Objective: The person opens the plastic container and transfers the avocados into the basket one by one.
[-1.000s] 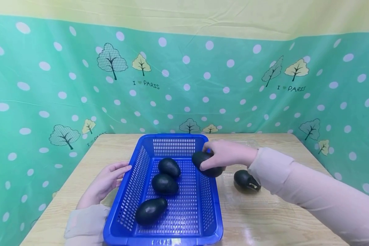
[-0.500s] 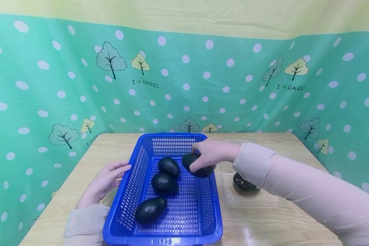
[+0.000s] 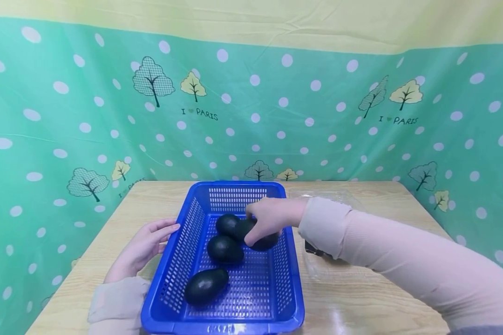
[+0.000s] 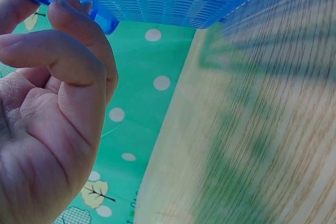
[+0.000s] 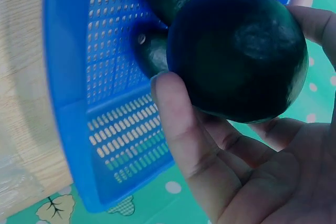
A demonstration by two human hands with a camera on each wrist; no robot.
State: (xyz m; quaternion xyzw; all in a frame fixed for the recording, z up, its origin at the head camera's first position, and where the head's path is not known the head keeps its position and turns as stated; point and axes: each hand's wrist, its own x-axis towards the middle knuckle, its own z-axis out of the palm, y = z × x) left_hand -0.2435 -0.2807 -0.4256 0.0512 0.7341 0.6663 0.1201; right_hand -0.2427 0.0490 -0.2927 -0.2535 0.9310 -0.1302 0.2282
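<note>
In the head view my right hand (image 3: 270, 218) holds a dark green avocado (image 3: 265, 242) inside the blue plastic basket (image 3: 298, 298). Thumb and fingers curl round its sides in the right wrist view, where the held avocado (image 5: 239, 53) partly covers two others. Three avocados lie on the basket floor: one at the back (image 3: 226, 225), one in the middle (image 3: 225, 250) and one near the front (image 3: 206, 287). Outside the basket's left side, my left hand (image 3: 144, 246) touches the rim with its fingertips. Its fingers are loosely bent in the left wrist view.
A clear plastic tray (image 3: 318, 272) lies on the wooden table (image 3: 360, 307) right of the basket. A dark rounded thing on it is mostly hidden by my right sleeve (image 3: 381, 242). A green dotted cloth (image 3: 276, 153) hangs behind the table.
My right hand has carried the avocado leftward and down, from over the basket's right rim to beside the other avocados. The left hand stays at the rim.
</note>
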